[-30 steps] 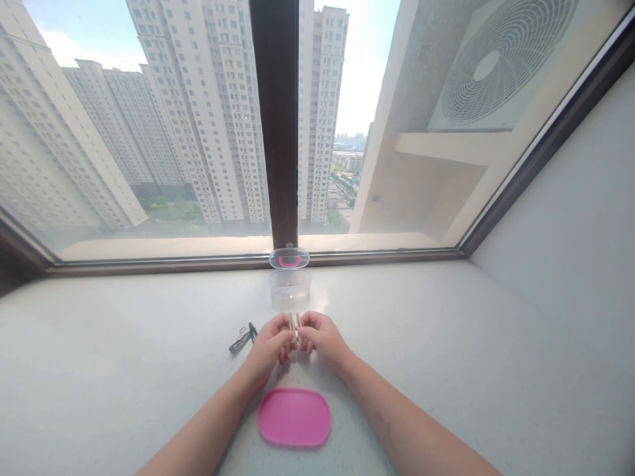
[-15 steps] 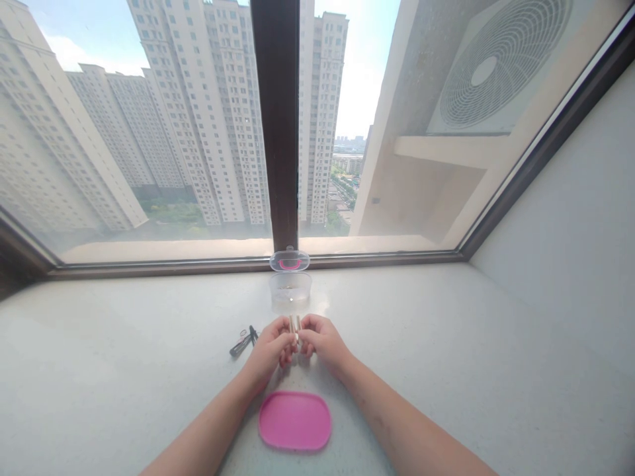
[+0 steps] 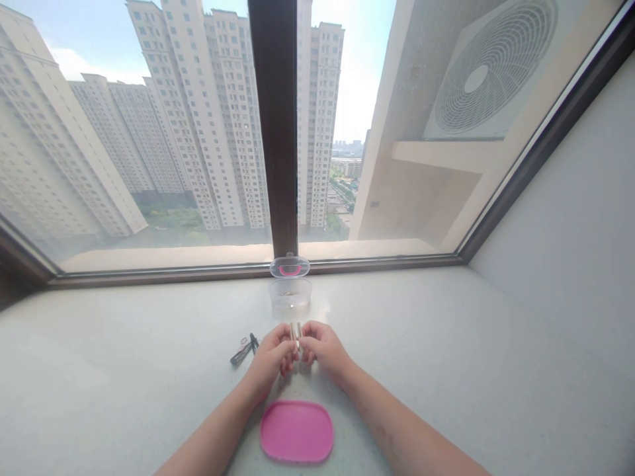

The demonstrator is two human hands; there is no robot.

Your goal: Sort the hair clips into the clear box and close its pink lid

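Observation:
My left hand [image 3: 276,352] pinches a slim gold-coloured clip [image 3: 292,330], which stands roughly upright between thumb and fingers. Facing it, my right hand [image 3: 318,345] grips a second slim gold-coloured clip [image 3: 299,330]. The two pieces are side by side and very close; whether they touch or are joined I cannot tell, since the fingers cover their lower parts. Left of my left hand lie several dark hair clips [image 3: 242,354], partly hidden behind it. Nearer to me, between my forearms, rests a pink oval tray [image 3: 296,433] with nothing on it.
Beyond my hands, a clear plastic box [image 3: 290,291] stands on the white sill [image 3: 149,370] with its lid [image 3: 290,267] raised; small gold-coloured bits are inside. The dark window frame [image 3: 282,132] rises behind it. A white wall [image 3: 560,277] closes the right side.
The whole view has shifted slightly, so everything sits a little lower. Both hands keep the same hold on the gold-coloured clips.

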